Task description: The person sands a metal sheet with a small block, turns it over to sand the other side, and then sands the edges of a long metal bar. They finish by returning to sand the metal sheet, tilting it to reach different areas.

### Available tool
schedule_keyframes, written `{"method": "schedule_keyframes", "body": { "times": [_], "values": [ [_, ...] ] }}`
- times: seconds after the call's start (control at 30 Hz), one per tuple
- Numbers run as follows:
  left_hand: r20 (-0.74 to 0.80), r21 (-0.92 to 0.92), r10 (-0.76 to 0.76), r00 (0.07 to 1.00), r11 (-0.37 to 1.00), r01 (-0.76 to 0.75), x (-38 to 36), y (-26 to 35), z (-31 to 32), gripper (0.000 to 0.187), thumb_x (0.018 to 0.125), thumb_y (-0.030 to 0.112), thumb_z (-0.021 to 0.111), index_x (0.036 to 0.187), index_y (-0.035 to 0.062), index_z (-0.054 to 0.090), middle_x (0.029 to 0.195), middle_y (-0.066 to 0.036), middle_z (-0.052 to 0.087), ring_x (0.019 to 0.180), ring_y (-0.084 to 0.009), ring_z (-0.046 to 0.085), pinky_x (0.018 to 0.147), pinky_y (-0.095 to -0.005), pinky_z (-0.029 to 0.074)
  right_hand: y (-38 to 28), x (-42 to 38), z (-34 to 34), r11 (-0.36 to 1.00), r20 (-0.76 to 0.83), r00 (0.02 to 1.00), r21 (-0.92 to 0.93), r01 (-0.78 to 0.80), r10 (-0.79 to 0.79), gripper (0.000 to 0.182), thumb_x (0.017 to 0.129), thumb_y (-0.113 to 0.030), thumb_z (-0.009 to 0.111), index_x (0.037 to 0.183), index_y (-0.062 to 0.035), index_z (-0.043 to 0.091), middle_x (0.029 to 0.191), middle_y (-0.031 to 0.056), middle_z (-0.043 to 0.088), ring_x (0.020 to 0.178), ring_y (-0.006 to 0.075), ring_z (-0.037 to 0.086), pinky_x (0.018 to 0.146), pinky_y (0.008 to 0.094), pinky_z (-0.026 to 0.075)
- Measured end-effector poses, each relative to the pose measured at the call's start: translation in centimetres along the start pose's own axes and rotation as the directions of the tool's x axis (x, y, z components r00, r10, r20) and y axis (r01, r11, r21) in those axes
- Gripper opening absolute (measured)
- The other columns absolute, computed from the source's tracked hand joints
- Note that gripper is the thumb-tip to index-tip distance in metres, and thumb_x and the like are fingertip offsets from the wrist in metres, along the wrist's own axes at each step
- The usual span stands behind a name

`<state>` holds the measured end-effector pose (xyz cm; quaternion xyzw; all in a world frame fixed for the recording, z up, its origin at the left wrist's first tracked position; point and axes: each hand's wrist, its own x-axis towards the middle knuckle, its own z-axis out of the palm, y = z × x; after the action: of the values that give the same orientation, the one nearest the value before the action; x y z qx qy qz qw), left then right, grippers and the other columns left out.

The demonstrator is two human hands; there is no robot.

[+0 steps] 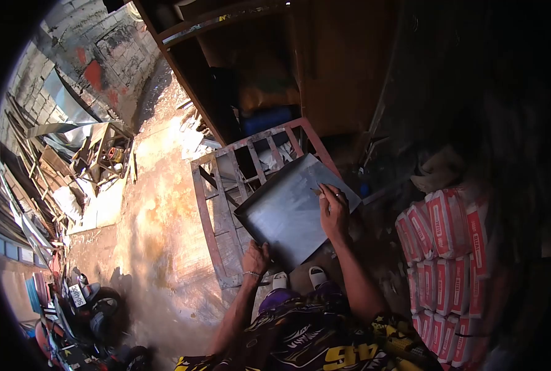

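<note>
A shallow, square sheet-metal tray point(288, 213) with a low bent rim lies tilted in front of me, over a slatted frame. My left hand point(256, 258) is closed on the tray's near left corner, with a bracelet at the wrist. Over the right part of the tray's surface is my right hand point(333, 211), its fingers pinched together around a small thin thing point(317, 191) too small to name. A ring shows on one of its fingers. Below the tray, the slatted frame point(209, 216) has worn reddish paint.
Red and white printed sacks point(444, 226) are stacked at the right. A motorcycle point(93, 303) stands at the lower left. Scrap wood and metal sheets point(71, 154) lean along the left wall. A dark wooden cabinet point(343, 62) rises behind the frame.
</note>
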<state>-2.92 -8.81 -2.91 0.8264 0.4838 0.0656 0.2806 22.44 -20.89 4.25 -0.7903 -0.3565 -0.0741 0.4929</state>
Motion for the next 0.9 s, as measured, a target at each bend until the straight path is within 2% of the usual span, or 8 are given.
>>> {"method": "schedule_keyframes", "body": {
  "times": [0.17, 0.23, 0.3, 0.43, 0.47, 0.73, 0.83, 0.9],
  "values": [
    [0.228, -0.126, -0.060, 0.972, 0.988, 0.091, -0.4, -0.1, -4.1, 0.042, 0.105, 0.042, 0.060, 0.120, 0.0026, 0.060, 0.094, -0.029, 0.074, 0.092, -0.0506, 0.071, 0.079, -0.0569, 0.055, 2.5, 2.6, 6.4, 0.997, 0.023, 0.997, -0.002, -0.078, 0.078, 0.033, 0.105, -0.014, 0.057, 0.133, 0.0020, 0.067, 0.135, 0.0183, 0.067, 0.123, 0.0386, 0.064, 0.102, 0.0446, 0.051],
    [-0.123, -0.226, 0.080, 0.989, 0.968, -0.106, 0.3, 0.2, -5.7, 0.050, 0.105, 0.042, 0.063, 0.138, 0.0049, 0.056, 0.104, -0.026, 0.073, 0.096, -0.0453, 0.072, 0.083, -0.0519, 0.055, 3.5, 1.3, 10.2, 0.997, 0.023, 0.997, -0.027, -0.070, 0.071, 0.037, 0.104, -0.014, 0.057, 0.137, 0.0001, 0.065, 0.139, 0.0188, 0.066, 0.128, 0.0387, 0.061, 0.105, 0.0441, 0.050],
    [-0.296, -0.211, 0.171, 0.940, 0.948, -0.239, 3.6, -0.3, -6.5, 0.053, 0.104, 0.040, 0.065, 0.141, 0.0049, 0.055, 0.120, -0.025, 0.067, 0.111, -0.0440, 0.065, 0.092, -0.0489, 0.052, 0.1, -2.3, 11.4, 0.935, 0.484, 0.875, -0.317, 0.159, 0.015, 0.047, 0.102, -0.015, 0.056, 0.147, -0.0030, 0.056, 0.158, 0.0158, 0.051, 0.148, 0.0344, 0.045, 0.117, 0.0486, 0.037],
    [-0.284, -0.129, 0.267, 0.921, 0.941, -0.312, 9.8, -1.6, -5.7, 0.048, 0.105, 0.041, 0.062, 0.143, 0.0126, 0.056, 0.128, -0.021, 0.062, 0.122, -0.0407, 0.058, 0.102, -0.0511, 0.044, -3.8, -9.7, 13.1, 0.822, 0.735, 0.654, -0.254, 0.509, -0.178, 0.053, 0.102, -0.027, 0.054, 0.152, -0.0095, 0.051, 0.173, 0.0133, 0.027, 0.161, 0.0308, 0.021, 0.124, 0.0593, 0.022],
    [-0.240, -0.065, 0.275, 0.931, 0.952, -0.298, 10.7, -2.3, -4.9, 0.045, 0.105, 0.041, 0.060, 0.142, 0.0148, 0.057, 0.128, -0.019, 0.063, 0.122, -0.0394, 0.058, 0.103, -0.0524, 0.043, -4.2, -8.9, 12.6, 0.835, 0.837, 0.546, -0.292, 0.466, -0.013, 0.066, 0.103, -0.036, 0.056, 0.162, -0.0138, 0.038, 0.176, 0.0107, 0.022, 0.163, 0.0300, 0.018, 0.125, 0.0615, 0.018],
    [-0.237, -0.149, 0.285, 0.929, 0.934, -0.325, 11.9, -4.2, -2.3, 0.024, 0.108, 0.028, 0.052, 0.124, 0.0167, 0.066, 0.121, -0.008, 0.065, 0.118, -0.0296, 0.058, 0.101, -0.0482, 0.032, 4.4, 4.2, 11.4, 0.780, 0.370, 0.852, -0.622, -0.068, 0.369, 0.079, 0.107, -0.051, 0.049, 0.170, -0.0134, 0.017, 0.178, 0.0106, 0.011, 0.165, 0.0295, 0.008, 0.128, 0.0601, 0.010],
    [-0.265, -0.209, 0.302, 0.916, 0.909, -0.360, 12.0, -4.2, -2.6, 0.023, 0.107, 0.026, 0.053, 0.120, 0.0143, 0.067, 0.113, -0.008, 0.066, 0.112, -0.0283, 0.059, 0.100, -0.0461, 0.031, 3.8, 4.2, 13.6, 0.761, 0.270, 0.889, -0.637, -0.123, 0.370, 0.080, 0.107, -0.049, 0.049, 0.169, -0.0093, 0.017, 0.178, 0.0128, 0.012, 0.165, 0.0306, 0.007, 0.128, 0.0595, 0.011],
    [-0.275, -0.249, 0.289, 0.917, 0.900, -0.358, 11.3, -3.6, -3.0, 0.022, 0.107, 0.025, 0.053, 0.117, 0.0131, 0.068, 0.109, -0.008, 0.066, 0.109, -0.0279, 0.060, 0.100, -0.0454, 0.030, 1.3, 0.2, 14.2, 0.804, 0.483, 0.846, -0.582, 0.119, 0.224, 0.082, 0.107, -0.048, 0.050, 0.169, -0.0059, 0.017, 0.178, 0.0153, 0.013, 0.164, 0.0326, 0.011, 0.127, 0.0592, 0.013]
  ]
}}
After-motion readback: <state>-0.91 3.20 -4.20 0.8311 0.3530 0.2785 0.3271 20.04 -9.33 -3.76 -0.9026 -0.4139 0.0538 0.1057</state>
